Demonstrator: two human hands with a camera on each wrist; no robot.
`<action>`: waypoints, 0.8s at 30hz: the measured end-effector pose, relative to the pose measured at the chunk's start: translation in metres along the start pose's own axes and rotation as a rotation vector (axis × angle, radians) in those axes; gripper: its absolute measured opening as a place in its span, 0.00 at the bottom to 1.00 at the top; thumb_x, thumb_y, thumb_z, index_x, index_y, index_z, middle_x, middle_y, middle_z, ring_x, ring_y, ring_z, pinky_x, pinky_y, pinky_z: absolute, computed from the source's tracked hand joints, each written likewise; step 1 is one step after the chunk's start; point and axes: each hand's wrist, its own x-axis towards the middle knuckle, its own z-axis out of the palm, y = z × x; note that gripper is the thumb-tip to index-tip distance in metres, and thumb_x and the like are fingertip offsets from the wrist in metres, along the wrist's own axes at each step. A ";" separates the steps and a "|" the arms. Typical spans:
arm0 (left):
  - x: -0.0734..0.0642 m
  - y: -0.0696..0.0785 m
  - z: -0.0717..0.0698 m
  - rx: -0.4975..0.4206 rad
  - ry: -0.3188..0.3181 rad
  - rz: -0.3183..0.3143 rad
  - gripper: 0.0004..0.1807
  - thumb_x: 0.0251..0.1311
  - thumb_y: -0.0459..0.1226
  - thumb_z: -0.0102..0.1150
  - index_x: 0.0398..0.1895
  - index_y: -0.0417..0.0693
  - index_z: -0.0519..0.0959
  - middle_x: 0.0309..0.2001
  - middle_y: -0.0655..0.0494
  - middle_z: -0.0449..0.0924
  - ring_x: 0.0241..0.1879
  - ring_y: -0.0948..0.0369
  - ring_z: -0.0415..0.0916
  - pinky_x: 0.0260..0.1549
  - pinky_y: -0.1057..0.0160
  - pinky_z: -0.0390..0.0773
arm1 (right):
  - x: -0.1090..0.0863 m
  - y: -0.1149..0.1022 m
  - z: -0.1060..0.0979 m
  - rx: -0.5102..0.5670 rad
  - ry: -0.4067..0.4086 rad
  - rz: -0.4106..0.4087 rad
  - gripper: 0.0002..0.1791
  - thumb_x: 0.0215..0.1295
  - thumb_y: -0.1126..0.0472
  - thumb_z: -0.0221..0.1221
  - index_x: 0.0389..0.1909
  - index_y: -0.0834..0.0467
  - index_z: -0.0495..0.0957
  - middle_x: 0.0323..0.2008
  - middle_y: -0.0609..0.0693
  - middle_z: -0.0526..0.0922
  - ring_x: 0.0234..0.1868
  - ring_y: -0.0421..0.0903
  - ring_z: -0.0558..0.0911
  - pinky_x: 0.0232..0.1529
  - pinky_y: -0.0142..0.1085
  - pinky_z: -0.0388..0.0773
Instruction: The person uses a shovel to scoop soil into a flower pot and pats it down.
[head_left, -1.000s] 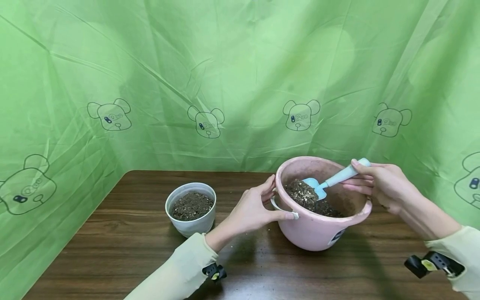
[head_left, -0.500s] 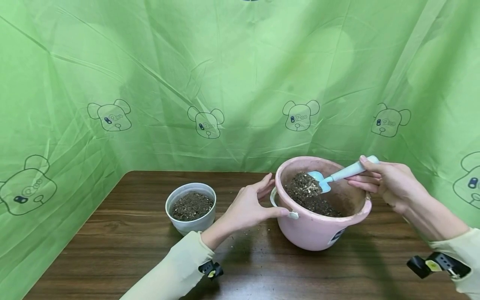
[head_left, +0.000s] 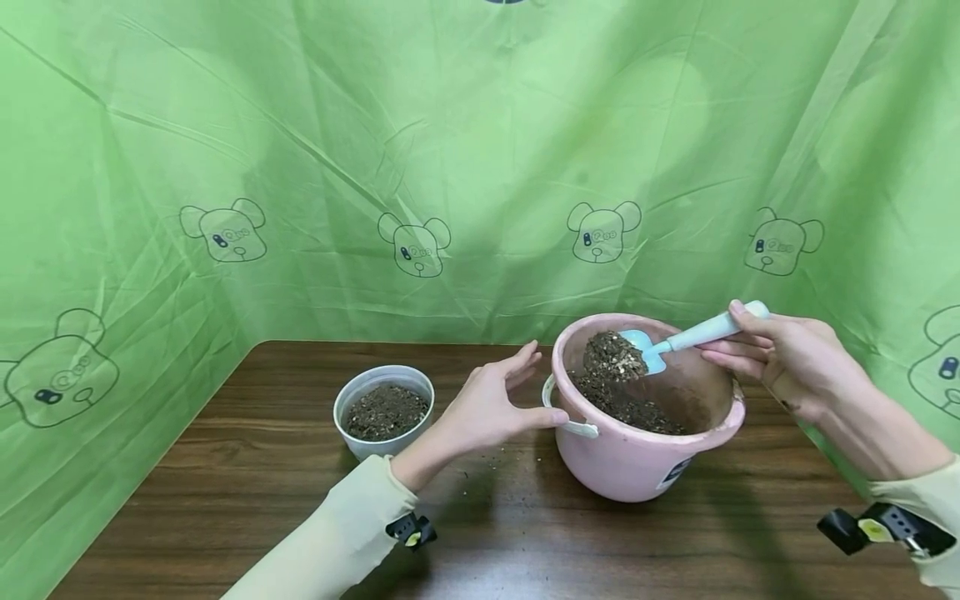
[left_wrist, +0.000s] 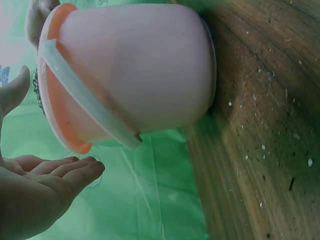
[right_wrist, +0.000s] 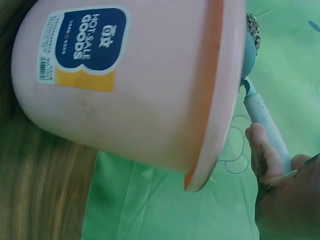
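My right hand [head_left: 802,367] grips the handle of a light blue hand trowel [head_left: 708,331]. A mound of dark soil [head_left: 613,356] fills the trowel's scoop, held inside the mouth of a pink bucket [head_left: 622,467]. More soil [head_left: 648,418] lies in the bucket below it. On the bucket's left side hangs a pale bail handle [left_wrist: 95,102]. My left hand [head_left: 480,412] is spread beside the rim, thumb near that handle; the left wrist view shows a gap between the fingers and the bucket.
A white plant pot [head_left: 367,447] holding soil stands left of the bucket, partly behind the left forearm. Crumbs of soil dot the brown wooden table [head_left: 225,500]. A green printed curtain [head_left: 495,167] encloses the back and sides.
The trowel has risen with its load of soil and shifted slightly right. My left hand has drawn away from the bucket's rim, to the left.
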 end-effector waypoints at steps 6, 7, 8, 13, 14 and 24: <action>-0.005 -0.001 -0.015 0.023 0.012 0.016 0.58 0.41 0.62 0.70 0.74 0.56 0.52 0.66 0.65 0.64 0.62 0.63 0.66 0.61 0.61 0.63 | 0.001 -0.003 0.011 -0.003 0.003 -0.021 0.07 0.67 0.64 0.57 0.37 0.65 0.79 0.37 0.63 0.84 0.39 0.59 0.84 0.46 0.46 0.78; -0.006 -0.001 -0.018 0.031 0.017 0.022 0.58 0.41 0.62 0.70 0.74 0.56 0.52 0.65 0.65 0.65 0.62 0.63 0.66 0.61 0.61 0.63 | 0.001 -0.004 0.013 -0.005 -0.002 -0.028 0.07 0.67 0.64 0.57 0.37 0.65 0.79 0.37 0.63 0.84 0.39 0.59 0.84 0.46 0.46 0.78; -0.008 -0.002 -0.021 0.034 0.021 0.026 0.58 0.40 0.62 0.71 0.74 0.56 0.53 0.65 0.64 0.65 0.62 0.64 0.66 0.61 0.62 0.63 | 0.001 -0.004 0.014 -0.006 -0.008 -0.034 0.07 0.67 0.64 0.57 0.37 0.65 0.79 0.37 0.63 0.84 0.39 0.59 0.84 0.46 0.46 0.78; -0.016 -0.005 -0.039 0.041 0.036 0.024 0.57 0.40 0.62 0.71 0.74 0.57 0.53 0.66 0.66 0.64 0.62 0.65 0.66 0.60 0.63 0.64 | 0.001 -0.004 0.026 -0.004 -0.022 -0.038 0.07 0.67 0.64 0.57 0.37 0.65 0.80 0.37 0.63 0.84 0.39 0.58 0.84 0.46 0.46 0.78; -0.018 -0.006 -0.043 0.038 0.036 0.022 0.57 0.40 0.61 0.71 0.74 0.58 0.52 0.66 0.66 0.64 0.62 0.65 0.65 0.60 0.63 0.64 | 0.002 -0.004 0.028 0.002 -0.021 -0.030 0.07 0.67 0.64 0.57 0.37 0.65 0.80 0.37 0.63 0.84 0.39 0.58 0.84 0.46 0.46 0.78; -0.044 -0.004 -0.081 0.047 0.096 -0.017 0.54 0.43 0.57 0.72 0.73 0.57 0.55 0.65 0.65 0.66 0.63 0.62 0.65 0.61 0.58 0.65 | 0.010 0.001 0.057 0.098 -0.081 0.016 0.06 0.67 0.66 0.56 0.37 0.66 0.78 0.38 0.64 0.83 0.42 0.60 0.83 0.49 0.48 0.75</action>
